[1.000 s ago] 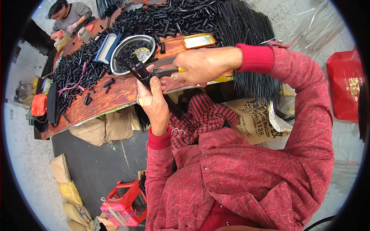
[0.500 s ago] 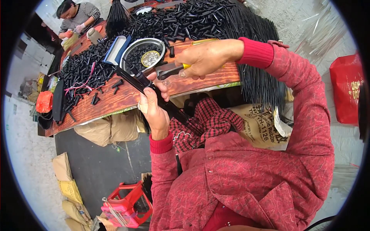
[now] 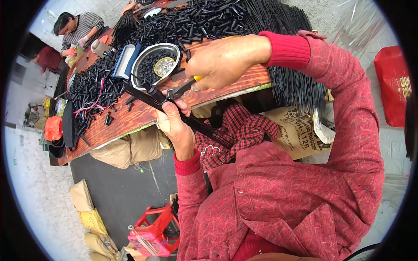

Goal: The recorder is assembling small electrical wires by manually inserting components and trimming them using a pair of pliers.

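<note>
Black plastic tube (image 3: pixel 156 93): pinched in left hand (image 3: pixel 177 127) | grey metal, yellow-handled tool (image 3: pixel 180 90): clasped in right hand (image 3: pixel 226 60), head beside tube | risk (judged): loose left pinch could let tube twist

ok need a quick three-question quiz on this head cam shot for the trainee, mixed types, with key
1. Short answer: which of the person's hands grips the yellow-handled tool?

2. Multiple choice: where does the small round tin sit?
A) on the red stool
B) inside the metal bowl
C) on the red bag

3. Fill in the colour: the left hand holds long, thin ____ rods.

Key:
1. The right hand.
2. B.
3. Black.
</note>
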The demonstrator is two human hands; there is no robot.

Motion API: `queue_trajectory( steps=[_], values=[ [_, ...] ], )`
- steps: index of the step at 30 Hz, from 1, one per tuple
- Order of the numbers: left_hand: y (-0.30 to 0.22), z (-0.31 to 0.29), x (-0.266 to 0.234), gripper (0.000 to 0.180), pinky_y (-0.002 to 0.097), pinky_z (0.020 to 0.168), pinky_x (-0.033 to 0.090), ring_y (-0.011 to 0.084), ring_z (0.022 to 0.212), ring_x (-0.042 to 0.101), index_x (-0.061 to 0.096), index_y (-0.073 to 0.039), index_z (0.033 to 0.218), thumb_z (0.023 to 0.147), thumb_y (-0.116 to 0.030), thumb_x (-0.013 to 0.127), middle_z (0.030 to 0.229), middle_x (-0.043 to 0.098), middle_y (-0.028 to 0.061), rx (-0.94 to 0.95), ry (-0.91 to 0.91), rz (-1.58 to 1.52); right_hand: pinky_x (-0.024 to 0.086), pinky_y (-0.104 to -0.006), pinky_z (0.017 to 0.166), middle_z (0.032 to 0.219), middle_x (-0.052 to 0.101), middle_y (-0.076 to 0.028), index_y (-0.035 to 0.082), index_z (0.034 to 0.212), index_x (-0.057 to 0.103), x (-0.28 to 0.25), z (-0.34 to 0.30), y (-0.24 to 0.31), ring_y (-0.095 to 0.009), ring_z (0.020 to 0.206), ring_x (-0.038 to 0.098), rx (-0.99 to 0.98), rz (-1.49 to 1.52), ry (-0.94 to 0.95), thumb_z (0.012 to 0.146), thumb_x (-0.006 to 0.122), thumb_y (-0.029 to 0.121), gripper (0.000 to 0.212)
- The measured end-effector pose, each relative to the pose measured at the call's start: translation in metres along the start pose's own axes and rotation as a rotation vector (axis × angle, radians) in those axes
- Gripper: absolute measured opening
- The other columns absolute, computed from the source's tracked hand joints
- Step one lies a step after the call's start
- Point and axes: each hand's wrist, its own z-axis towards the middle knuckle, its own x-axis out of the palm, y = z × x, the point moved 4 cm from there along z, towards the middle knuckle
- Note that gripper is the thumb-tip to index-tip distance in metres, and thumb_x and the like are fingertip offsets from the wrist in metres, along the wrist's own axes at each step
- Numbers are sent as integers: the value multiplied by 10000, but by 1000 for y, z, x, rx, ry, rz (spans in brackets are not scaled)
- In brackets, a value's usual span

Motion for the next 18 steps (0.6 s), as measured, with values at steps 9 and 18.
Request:
queue_trajectory(
  steps=[9, 18],
  values=[
    [-5, -1, 7, 377, 230, 542, 351, 91, 611, 439, 503, -24, 975, 1014, -392, 434, 716, 501, 20, 45, 15, 95, 484, -462, 632, 709, 616, -246, -57, 848, 627, 7, 4, 1, -386, 682, 618, 40, -38, -28, 844, 573, 223, 285],
    [-1, 6, -13, 417, 259, 564, 392, 135, 661, 493, 505, 5, 1132, 1015, -386, 423, 797, 574, 88, -72, 16, -164, 465, -323, 529, 620, 582, -66, -9, 823, 605, 28, 12, -1, -167, 545, 569, 99, 494, 134, 934, 493, 261, 313]
  ],
)
